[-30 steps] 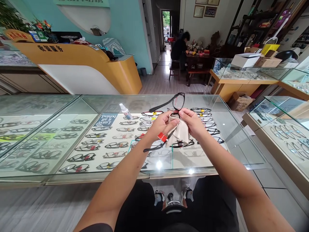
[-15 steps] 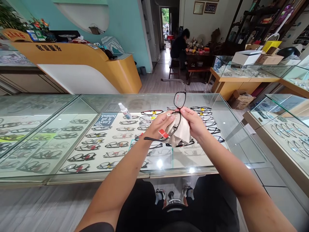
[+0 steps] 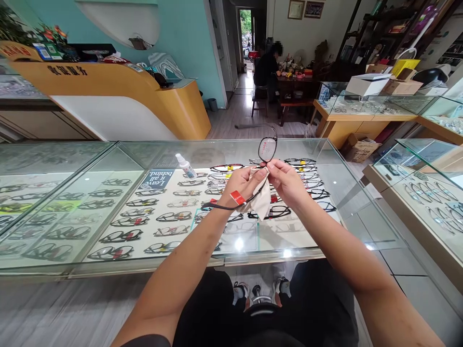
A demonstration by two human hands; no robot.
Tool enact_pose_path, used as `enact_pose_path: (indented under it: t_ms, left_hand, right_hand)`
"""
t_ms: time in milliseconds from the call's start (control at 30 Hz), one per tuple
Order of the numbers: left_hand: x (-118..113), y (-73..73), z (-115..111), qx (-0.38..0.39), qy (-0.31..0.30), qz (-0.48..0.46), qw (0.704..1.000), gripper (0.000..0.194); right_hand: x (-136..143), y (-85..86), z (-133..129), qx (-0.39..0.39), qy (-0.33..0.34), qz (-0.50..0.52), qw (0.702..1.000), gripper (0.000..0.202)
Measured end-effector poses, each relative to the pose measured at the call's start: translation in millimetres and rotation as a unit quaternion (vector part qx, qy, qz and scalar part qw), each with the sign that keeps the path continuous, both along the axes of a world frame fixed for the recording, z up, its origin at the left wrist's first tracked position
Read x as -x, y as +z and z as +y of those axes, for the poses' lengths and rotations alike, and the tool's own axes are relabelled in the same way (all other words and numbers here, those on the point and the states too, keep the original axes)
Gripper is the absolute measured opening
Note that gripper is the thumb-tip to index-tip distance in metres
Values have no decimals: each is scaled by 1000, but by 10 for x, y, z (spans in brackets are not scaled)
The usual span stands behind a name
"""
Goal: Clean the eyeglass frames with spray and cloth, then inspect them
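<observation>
The hold is narrow and two-handed: the left hand (image 3: 241, 185) pinches the cloth (image 3: 263, 203) around the lower part of the glasses (image 3: 267, 150), while the right hand (image 3: 286, 181) nips the frame near the bridge, fingertips close to the cloth's upper edge. How each fingertip bears on the frame is hidden. The glasses stand on end in this hold, one lens uppermost and bare, the other apparently covered; gripping near the middle probably steadies the thin frame against twisting. Both temples (image 3: 217, 206) reach out to the left of the grip, one above and one below, likely unfolded to leave the fingers room. The frame is dark and slim, its bare lens a clear rounded rectangle with fine reddish print. The cloth looks soft, thin and off-white, dropping in a loose point beneath the hands. Below and left of the grip, a flat red tag (image 3: 238, 197) sits by the lower temple. Beyond the grip, further left, a white spray bottle (image 3: 185, 166) seems to stand on the glass top, perhaps put there to be within reach yet clear of the forearms. Beneath, the smooth glass case (image 3: 289, 243) shows rows of eyewear (image 3: 117, 252), presumably spaced so each outline reads from above; left of the bottle lies a blue card (image 3: 159, 179) with white lettering.
</observation>
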State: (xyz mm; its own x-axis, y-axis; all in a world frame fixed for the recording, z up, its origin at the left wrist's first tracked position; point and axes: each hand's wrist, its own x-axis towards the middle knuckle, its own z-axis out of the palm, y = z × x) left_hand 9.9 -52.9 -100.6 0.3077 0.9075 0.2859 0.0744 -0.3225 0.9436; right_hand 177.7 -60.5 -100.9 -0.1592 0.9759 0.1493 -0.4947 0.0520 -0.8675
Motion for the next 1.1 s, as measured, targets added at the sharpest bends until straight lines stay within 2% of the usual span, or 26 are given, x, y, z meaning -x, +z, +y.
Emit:
enact_pose_path:
  t_ms: [133,200,367,433,500,567,600,667,733,800,833,867,933,1100]
  left_hand:
    - [-23,62,-81,43,-54,-57,996,49]
    - [-37,92,-114,63,-62,-81,993,53]
    - [-48,33,-61,41,-5,-87,995,54]
    - [-41,-15,-24,21,18,-70,997,55]
    - [-27,-38,-7,17,21,-46,999,60]
    - [-1,-23,-18,25,14,-28,999,63]
    - [16,-4,-31,31,12,-29,999,62]
    - [61,44,-62,56,-8,-45,997,58]
    - [111,86,-88,98,-52,-54,992,52]
    - [156,111,-97,148,-105,-53,982,46]
    - [173,120,-95,168,-125,-52,976,44]
    - [186,130,-90,183,-135,-56,972,43]
    - [200,161,-76,205,-146,-69,965,46]
    - [175,276,-62,222,-153,-52,962,61]
  right_hand:
    - [-18,44,-18,32,-5,0,999,45]
    - [-14,59,-30,40,-4,5,999,47]
    - [17,16,-24,21,0,-8,1000,48]
    - [8,-2,-15,-14,-2,-47,999,46]
    - [-26,-3,-10,-79,-41,-120,989,43]
    - [-79,10,-9,-183,-139,-225,947,36]
    - [-110,18,-8,-244,-197,-284,906,30]
    - [-176,28,4,-356,-284,-403,794,20]
    - [-239,30,28,-433,-316,-499,681,20]
    - [-292,24,58,-484,-334,-548,595,26]
    - [-314,21,72,-504,-344,-555,566,28]
    - [-331,18,82,-520,-351,-556,545,27]
    - [-349,14,92,-535,-353,-562,524,25]
    - [-343,2,80,-516,-361,-583,513,24]
